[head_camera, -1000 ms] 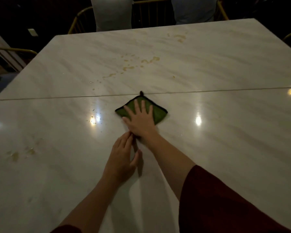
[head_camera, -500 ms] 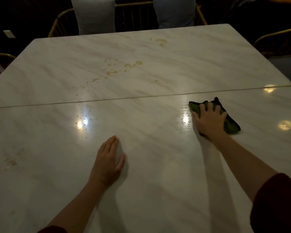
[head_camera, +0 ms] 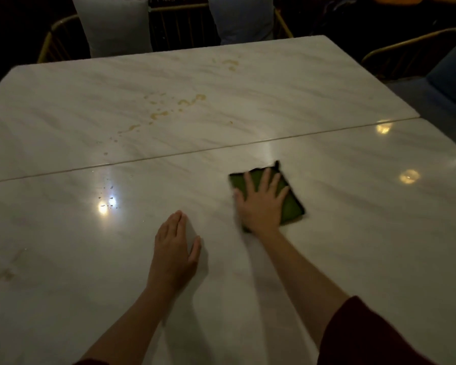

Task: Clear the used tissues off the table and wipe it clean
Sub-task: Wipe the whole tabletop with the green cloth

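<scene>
Head view: my right hand [head_camera: 261,204] presses flat, fingers spread, on the folded green cloth [head_camera: 290,204] mid-table; left hand [head_camera: 173,248] rests flat, empty. I could miss those far amber spills [head_camera: 169,111] across the seam.

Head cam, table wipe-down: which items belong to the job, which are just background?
Job:
- green square cloth, pressed under right hand
- white marble table
- brown spill stains
- left hand, flat on the table

Background:
- grey cushions
- gold-framed chairs
</scene>
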